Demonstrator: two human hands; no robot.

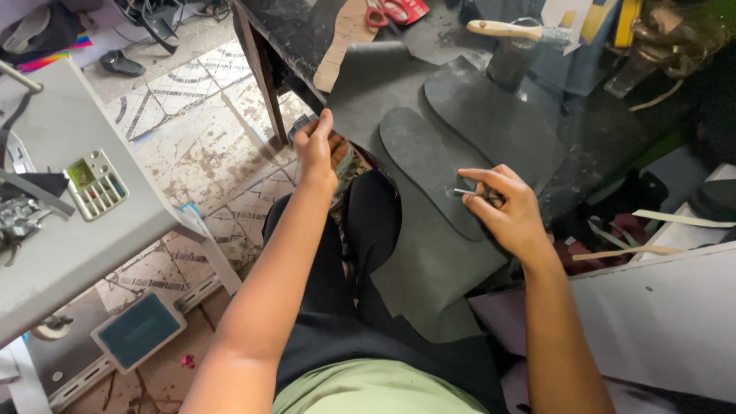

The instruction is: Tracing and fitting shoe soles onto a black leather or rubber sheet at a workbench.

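Sheet [429, 261] edge pinched in left hand [318, 149], right hand [506, 207] gripping small blade [464, 192] on sole shape [429, 165].

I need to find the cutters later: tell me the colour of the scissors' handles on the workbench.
Red. The scissors lie at the top edge of the head view, partly cut off.

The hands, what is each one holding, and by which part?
Left hand pinches the dark sheet at its left edge; right hand holds a thin metal tool by its rear end.

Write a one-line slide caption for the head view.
Left hand grips a grey sheet while the right hand holds a small tool against a sole shape on it.
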